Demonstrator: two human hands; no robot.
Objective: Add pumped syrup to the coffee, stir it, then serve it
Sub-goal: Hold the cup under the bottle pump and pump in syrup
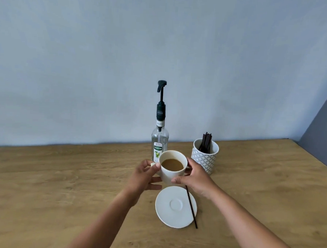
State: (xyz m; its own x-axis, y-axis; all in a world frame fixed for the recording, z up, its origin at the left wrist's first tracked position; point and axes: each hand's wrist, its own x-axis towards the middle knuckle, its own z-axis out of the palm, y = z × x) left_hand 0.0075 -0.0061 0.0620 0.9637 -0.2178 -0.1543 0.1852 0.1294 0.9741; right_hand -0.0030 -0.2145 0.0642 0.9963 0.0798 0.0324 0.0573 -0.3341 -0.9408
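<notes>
Both hands hold one white cup point(172, 173) between them, lifted above the table. On the cup's handle side, the left hand point(143, 177) pinches the small handle between thumb and fingers. From the other side, the right hand point(195, 177) cups the wall, with its thumb across the front low down and its fingers wrapped round the back. Light brown coffee point(172, 164) fills the cup to a little below the rim.

Just under and nearer than the cup lies one white saucer point(175, 207), bare on top apart from one dark stir stick point(191, 207) that lies slanted across its right edge, the far end running up beneath the right hand and the near end resting on the wooden table point(61, 185).

Behind the cup stands one clear syrup bottle point(159, 140) with a dark pump on top, upright and partly hidden by the cup's rim. To its right stands one white patterned pot point(204, 156) holding a bundle of dark stir sticks point(206, 142); their number cannot be counted.
</notes>
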